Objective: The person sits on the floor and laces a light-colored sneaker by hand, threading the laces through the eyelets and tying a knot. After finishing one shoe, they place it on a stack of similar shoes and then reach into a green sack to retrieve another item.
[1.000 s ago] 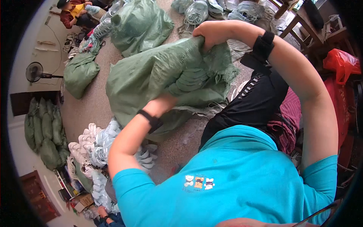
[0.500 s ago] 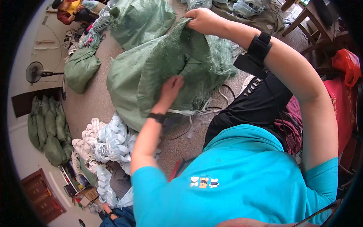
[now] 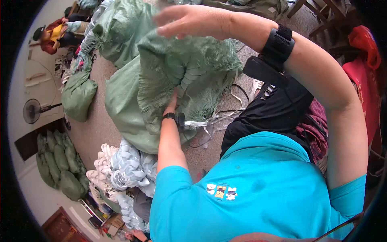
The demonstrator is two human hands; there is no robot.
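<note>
A large green woven sack (image 3: 125, 113) with a frayed mouth lies in front of me on the floor. Inside its mouth shows a row of overlapping pale green pieces (image 3: 191, 74), whose kind I cannot make out. My left hand (image 3: 173, 104) reaches into the mouth beside these pieces; its fingers are mostly hidden. Above the sack's far rim, my right hand (image 3: 181, 22) is raised, blurred, with its fingers stretched out and nothing in them.
Behind lies another green sack (image 3: 121, 44). Bundles of white and pale blue woven strips (image 3: 129, 165) lie at my left. Loose straps (image 3: 238, 109) trail near my legs. A fan (image 3: 32, 111), a stool (image 3: 322, 18) and a seated person (image 3: 56, 36) are farther off.
My right hand has let go of the sack's rim and moved left, its fingers now straight. My left hand has gone deeper into the mouth, and the raised rim has dropped.
</note>
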